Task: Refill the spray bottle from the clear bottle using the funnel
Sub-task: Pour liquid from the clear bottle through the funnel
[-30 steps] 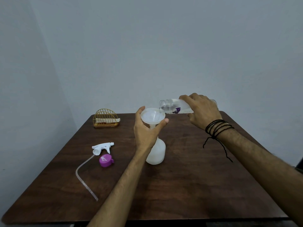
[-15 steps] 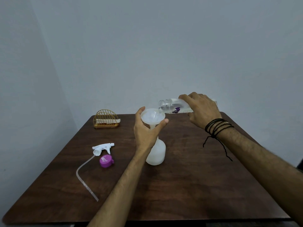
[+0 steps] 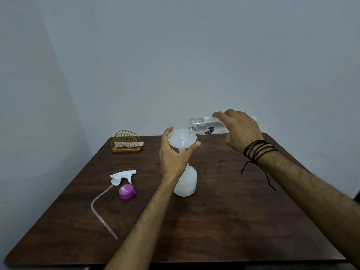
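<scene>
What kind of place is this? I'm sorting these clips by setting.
Probably a plain room in a home, though that is uncertain: a dark wooden table set into a corner of bare grey walls, with a small gold wire holder on it.

A gold wire rack [image 3: 126,141] stands at the far left corner of the brown table [image 3: 224,221], well behind the purple cap [image 3: 126,191].

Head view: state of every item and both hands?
clear bottle: uncapped, tipped sideways over funnel
funnel: seated in spray bottle neck
spray bottle: upright, head off
spray head: lying on table
purple cap: off, on table
left hand: gripping funnel
right hand: holding clear bottle
</scene>
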Demonstrator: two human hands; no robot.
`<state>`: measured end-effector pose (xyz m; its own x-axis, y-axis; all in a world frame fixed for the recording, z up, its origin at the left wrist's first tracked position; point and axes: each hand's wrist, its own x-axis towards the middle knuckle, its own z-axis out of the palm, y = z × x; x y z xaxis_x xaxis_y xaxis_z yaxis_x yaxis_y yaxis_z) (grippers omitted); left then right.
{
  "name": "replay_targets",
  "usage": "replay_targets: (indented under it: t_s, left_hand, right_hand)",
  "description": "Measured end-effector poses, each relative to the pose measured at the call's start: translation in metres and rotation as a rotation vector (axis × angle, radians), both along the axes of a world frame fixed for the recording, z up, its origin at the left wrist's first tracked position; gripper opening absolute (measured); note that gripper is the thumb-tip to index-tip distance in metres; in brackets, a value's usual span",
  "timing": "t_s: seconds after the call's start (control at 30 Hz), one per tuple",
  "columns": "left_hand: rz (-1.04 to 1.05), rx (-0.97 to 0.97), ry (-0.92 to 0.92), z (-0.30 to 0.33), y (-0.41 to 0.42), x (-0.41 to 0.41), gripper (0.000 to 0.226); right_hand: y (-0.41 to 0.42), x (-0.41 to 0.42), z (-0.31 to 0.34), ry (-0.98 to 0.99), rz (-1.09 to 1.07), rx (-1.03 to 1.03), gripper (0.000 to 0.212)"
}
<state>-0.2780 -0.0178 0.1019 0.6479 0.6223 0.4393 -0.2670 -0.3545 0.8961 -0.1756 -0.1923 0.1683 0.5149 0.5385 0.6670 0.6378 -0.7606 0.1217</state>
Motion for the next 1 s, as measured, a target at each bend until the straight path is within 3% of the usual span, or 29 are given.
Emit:
replay_targets:
  t_s: [1.0]
  left_hand:
    - [0.011,0.000,0.004,0.0014,0.0007,-0.0003,0.094]
  right_hand:
    - [0.0018,0.0045,-0.0006,0.007,-0.011,-0.001,0.065]
